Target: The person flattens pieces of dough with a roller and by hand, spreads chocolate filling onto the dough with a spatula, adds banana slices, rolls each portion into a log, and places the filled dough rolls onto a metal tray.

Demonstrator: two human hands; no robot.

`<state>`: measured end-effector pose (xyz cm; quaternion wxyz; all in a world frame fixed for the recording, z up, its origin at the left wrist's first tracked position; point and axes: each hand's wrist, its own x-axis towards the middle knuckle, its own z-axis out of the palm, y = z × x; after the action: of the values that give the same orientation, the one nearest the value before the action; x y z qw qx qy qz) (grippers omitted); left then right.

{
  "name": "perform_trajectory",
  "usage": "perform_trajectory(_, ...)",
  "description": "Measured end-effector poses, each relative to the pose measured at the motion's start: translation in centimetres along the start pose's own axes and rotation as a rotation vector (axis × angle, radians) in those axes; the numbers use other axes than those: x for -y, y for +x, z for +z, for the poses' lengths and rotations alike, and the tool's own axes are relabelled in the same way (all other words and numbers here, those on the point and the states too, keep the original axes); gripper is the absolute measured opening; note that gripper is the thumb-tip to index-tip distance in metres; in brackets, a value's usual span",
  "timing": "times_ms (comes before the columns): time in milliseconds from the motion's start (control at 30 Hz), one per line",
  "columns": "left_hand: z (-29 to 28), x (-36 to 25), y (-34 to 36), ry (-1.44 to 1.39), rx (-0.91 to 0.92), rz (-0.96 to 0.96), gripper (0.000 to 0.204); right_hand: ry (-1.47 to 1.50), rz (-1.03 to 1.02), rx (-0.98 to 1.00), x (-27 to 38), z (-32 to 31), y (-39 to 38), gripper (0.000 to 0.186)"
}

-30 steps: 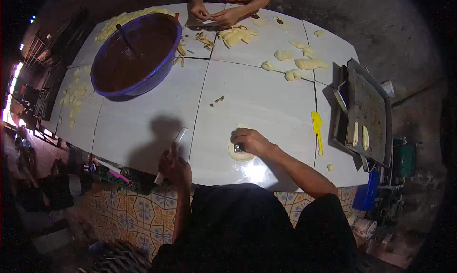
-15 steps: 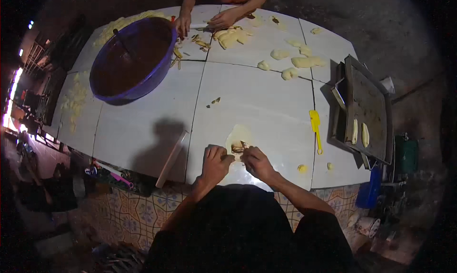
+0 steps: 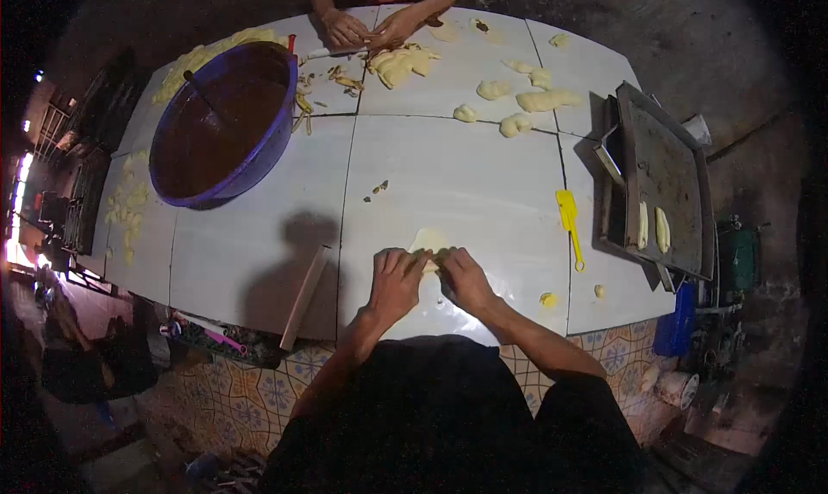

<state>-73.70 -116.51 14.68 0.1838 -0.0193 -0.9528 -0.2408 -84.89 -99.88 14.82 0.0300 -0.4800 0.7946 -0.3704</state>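
Observation:
At the near middle of the white tiled tabletop (image 3: 448,184), a flat oval of pale dough (image 3: 429,239) is partly folded over, its filling hidden. My left hand (image 3: 398,280) grips its near left side with bent fingers, and my right hand (image 3: 461,278) grips the right side. A pale flat wooden bar (image 3: 304,296) lies left of my hands. Small dough lumps (image 3: 548,299) rest to their right.
A purple basin (image 3: 267,149) holds brown liquid and a utensil. A co-worker's hands (image 3: 392,27) work across the table near dough pieces (image 3: 398,63). A yellow scraper (image 3: 569,218) lies beside metal trays (image 3: 668,166) carrying two dough strips.
My left hand has left the wooden bar and joined my right hand at the dough, which is now folded over the filling. The co-worker's hands have come closer together since half a second ago.

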Motion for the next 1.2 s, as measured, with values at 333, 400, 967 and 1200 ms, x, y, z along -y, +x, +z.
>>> perform_trajectory(333,1.4,-0.5,-0.1,0.168,0.067,-0.271,0.058,-0.103,0.170,-0.091,2.1,0.9,-0.3,0.054)
perform_trajectory(400,2.8,1.0,2.8,0.149,0.147,-0.318,0.069,-0.227,0.241,-0.011,1.2,3.2,0.6,0.061)
perform_trajectory(967,1.5,3.7,6.4,-0.453,-0.016,-0.249,0.074,0.266,0.275,-0.007,-2.5,-0.5,4.2,0.041)
perform_trajectory(1200,-4.0,-2.7,-3.1,-0.502,0.405,-0.225,0.059,0.407,0.199,0.618,1.4,-4.2,-3.3,0.043)
